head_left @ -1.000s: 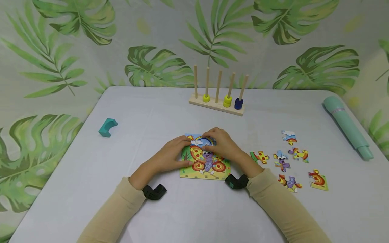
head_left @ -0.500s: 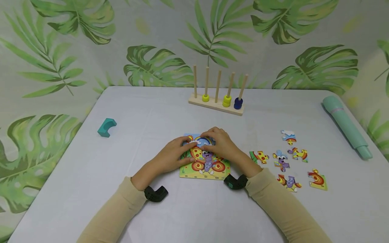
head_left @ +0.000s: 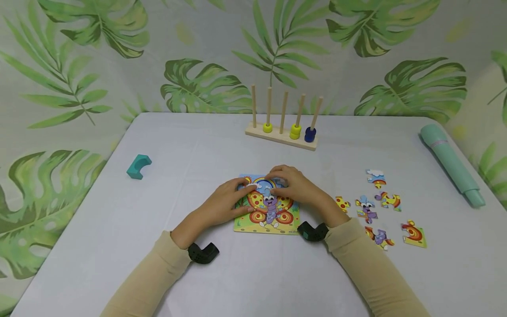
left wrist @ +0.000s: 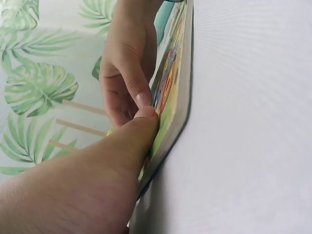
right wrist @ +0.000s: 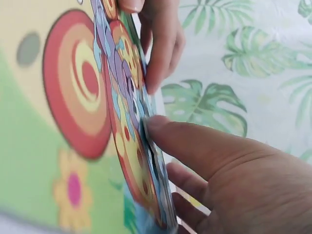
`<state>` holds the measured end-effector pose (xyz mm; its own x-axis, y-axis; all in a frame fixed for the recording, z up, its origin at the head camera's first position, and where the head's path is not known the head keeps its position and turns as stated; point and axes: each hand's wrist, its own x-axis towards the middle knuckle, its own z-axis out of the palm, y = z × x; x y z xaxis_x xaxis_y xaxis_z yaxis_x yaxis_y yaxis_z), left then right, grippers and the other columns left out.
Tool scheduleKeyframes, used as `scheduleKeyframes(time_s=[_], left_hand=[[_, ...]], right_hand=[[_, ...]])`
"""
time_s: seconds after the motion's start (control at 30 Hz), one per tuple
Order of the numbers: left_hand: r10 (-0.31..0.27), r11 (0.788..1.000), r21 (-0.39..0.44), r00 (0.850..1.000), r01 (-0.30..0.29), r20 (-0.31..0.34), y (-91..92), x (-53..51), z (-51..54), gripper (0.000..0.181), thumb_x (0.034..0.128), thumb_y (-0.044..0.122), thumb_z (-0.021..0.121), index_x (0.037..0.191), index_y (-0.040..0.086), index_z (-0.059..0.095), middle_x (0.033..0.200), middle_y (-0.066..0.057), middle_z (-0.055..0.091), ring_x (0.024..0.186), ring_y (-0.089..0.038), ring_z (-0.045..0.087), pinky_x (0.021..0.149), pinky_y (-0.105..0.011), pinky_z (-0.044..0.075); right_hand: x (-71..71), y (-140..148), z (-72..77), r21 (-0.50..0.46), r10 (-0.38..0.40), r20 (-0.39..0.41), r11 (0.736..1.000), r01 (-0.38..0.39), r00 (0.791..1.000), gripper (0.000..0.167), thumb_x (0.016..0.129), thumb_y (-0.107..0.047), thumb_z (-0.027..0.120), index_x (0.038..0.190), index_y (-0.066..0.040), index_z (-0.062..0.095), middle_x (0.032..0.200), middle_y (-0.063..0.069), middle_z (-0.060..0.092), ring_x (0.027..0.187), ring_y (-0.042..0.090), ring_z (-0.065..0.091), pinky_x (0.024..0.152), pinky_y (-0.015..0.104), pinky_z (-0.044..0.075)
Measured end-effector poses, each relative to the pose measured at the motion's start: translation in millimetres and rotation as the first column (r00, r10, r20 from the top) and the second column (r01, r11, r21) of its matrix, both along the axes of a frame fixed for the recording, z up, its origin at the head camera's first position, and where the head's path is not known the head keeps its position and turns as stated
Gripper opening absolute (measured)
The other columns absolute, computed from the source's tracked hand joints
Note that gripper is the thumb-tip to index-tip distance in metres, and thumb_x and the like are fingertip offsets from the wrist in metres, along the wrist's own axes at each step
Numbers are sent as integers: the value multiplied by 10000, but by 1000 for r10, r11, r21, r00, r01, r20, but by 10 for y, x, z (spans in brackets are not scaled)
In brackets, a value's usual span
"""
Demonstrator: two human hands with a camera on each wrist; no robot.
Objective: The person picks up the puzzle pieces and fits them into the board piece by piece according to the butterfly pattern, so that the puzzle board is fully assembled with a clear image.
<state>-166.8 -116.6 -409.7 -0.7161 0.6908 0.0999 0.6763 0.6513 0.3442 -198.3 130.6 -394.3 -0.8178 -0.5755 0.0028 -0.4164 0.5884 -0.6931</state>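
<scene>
A square butterfly puzzle board (head_left: 247,226) lies in front of me in the head view, both hands at its upper half. My left hand (head_left: 218,202) rests over the board's left side, thumb and fingers extended onto the picture. My right hand (head_left: 295,185) reaches over the upper right, its thumb and fingers curved around a puzzle piece (head_left: 281,181), mostly hidden by the hand. In the right wrist view the right thumb (right wrist: 195,144) touches a thin raised edge above the board. Loose puzzle pieces, such as the butterfly's face piece (head_left: 367,210), lie to the right.
A wooden peg stand (head_left: 279,137) with yellow and dark blue rings stands behind the board. At the far left sits a teal arch block (head_left: 138,167). A mint-green cylinder (head_left: 451,165) lies along the right edge. A leaf-print cloth (head_left: 198,26) hangs behind.
My left index finger has moved further over the picture. My right hand has shifted slightly to the right, uncovering more of the butterfly's head and covering part of a loose piece.
</scene>
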Motion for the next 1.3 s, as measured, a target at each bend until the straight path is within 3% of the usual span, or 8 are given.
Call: scheduleKeyframes(time_s=[0.23,0.43,0.63,0.83,0.97,1.1,1.3], left_hand=[[-1,1000,7,1000,1,12,-5,-5,-21,606,857,476,532,1365,170,404,1319,-98,355,1234,-253,307,1007,-428,242],[10,1000,-26,1000,-9,22,-7,-21,-6,611,855,505,513,1374,211,381,1398,-70,293,1275,-273,251,1023,-447,199],[-18,995,-95,1000,18,1,-4,-49,71,620,848,520,515,1384,251,362,1408,-62,289,1258,-305,256,999,-478,221],[-31,994,-101,999,32,11,0,-55,104,621,844,516,525,1380,243,374,1404,-71,301,1253,-314,260,993,-480,227],[-33,993,-111,999,33,9,8,-62,90,623,844,536,507,1382,253,368,1408,-64,297,1256,-307,254,996,-467,222],[-28,993,-117,999,30,16,11,-68,83,624,844,547,496,1382,259,366,1414,-58,290,1262,-304,245,1000,-463,214],[-20,993,-119,999,24,27,13,-68,80,630,845,547,494,1389,262,353,1421,-50,279,1269,-296,236,1011,-459,199]], right_hand=[[-46,83,-48,-60,27,27,998,-25,999,327,814,-175,673,1129,-101,622,1222,93,473,1161,272,387,968,469,299],[-33,70,-43,-34,7,19,999,-6,1000,330,816,-198,671,1134,-123,622,1214,79,472,1156,277,379,967,484,284],[-10,51,-13,-4,-21,16,1000,21,1000,332,819,-219,668,1139,-148,619,1200,77,469,1142,281,374,962,491,279],[8,48,33,26,-31,47,999,30,998,370,831,-250,653,1180,-149,585,1236,83,443,1167,278,353,967,487,282],[46,60,174,42,-17,50,999,15,999,461,833,-278,647,1244,-112,519,1287,106,410,1213,278,334,986,476,278],[128,125,439,17,-14,22,1000,13,1000,523,834,-279,645,1291,-105,460,1337,95,372,1254,268,298,990,483,273],[286,470,765,-19,-55,-135,998,53,989,569,811,-304,668,1305,-132,443,1340,66,385,1244,272,316,963,516,290]])
